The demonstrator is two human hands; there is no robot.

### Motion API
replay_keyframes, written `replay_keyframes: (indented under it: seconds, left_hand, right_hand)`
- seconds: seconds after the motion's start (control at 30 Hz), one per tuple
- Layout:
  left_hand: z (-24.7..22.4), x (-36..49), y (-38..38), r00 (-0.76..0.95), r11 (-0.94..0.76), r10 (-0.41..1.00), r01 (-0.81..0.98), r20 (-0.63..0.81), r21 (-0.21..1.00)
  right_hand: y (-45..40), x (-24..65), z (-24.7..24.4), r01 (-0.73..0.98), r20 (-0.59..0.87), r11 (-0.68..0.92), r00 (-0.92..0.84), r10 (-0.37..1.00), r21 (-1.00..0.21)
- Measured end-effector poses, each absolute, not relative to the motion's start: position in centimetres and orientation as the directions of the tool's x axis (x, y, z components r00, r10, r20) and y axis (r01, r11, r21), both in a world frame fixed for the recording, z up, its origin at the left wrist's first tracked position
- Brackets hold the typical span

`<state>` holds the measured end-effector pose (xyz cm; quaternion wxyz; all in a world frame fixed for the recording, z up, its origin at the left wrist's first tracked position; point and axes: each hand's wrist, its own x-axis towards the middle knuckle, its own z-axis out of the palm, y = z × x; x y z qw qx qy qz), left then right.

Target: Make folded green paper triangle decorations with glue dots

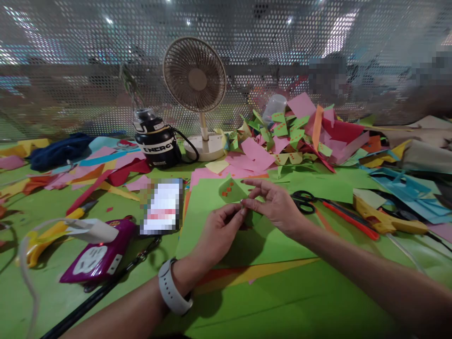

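A small folded piece of green paper (231,189) with orange squares on it stands up at my fingertips. My left hand (221,230), a pale watch band (171,287) on its wrist, is closed, with thumb and forefinger pinched at the lower edge of this piece. From the other side my right hand (271,205) meets it, thumb and forefinger pressed together; whatever is between them is too small to make out. Its other fingers reach out just right of the folded piece. Beneath both hands lie large green sheets (201,226), with orange and yellow sheets (261,271) showing under their front edge.
Right of my hands lie black scissors (303,201), a red-orange cutter (351,220) and a yellow glue gun (388,219). Left are a phone (162,207), a purple power bank (102,252) and yellow pliers (52,235). Behind stand a fan (196,80), a black bottle (157,146) and heaped paper scraps (256,153).
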<state>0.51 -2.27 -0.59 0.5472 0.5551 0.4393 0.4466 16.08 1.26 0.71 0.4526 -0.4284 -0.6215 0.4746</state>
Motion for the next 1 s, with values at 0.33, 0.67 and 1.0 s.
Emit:
replay_keyframes:
  seconds: [0.33, 0.67, 1.0]
  left_hand:
    - [-0.7, 0.3, -2.3, 0.216, 0.116, 0.971, -0.058, -0.101, 0.992]
    - [-0.6, 0.3, -2.2, 0.243, 0.154, 0.962, -0.091, -0.128, 0.984]
    - [-0.4, 0.4, -2.0, 0.203, 0.271, 0.951, -0.193, -0.231, 0.943]
  right_hand:
    - [1.7, 16.6, 0.9, -0.163, -0.045, -0.09, -0.26, 0.965, -0.983]
    - [1.7, 16.2, 0.3, 0.054, 0.131, 0.147, -0.228, 0.965, -0.988]
    - [3.4, 17.8, 2.4, -0.051, 0.205, 0.204, -0.009, 0.979, -0.978]
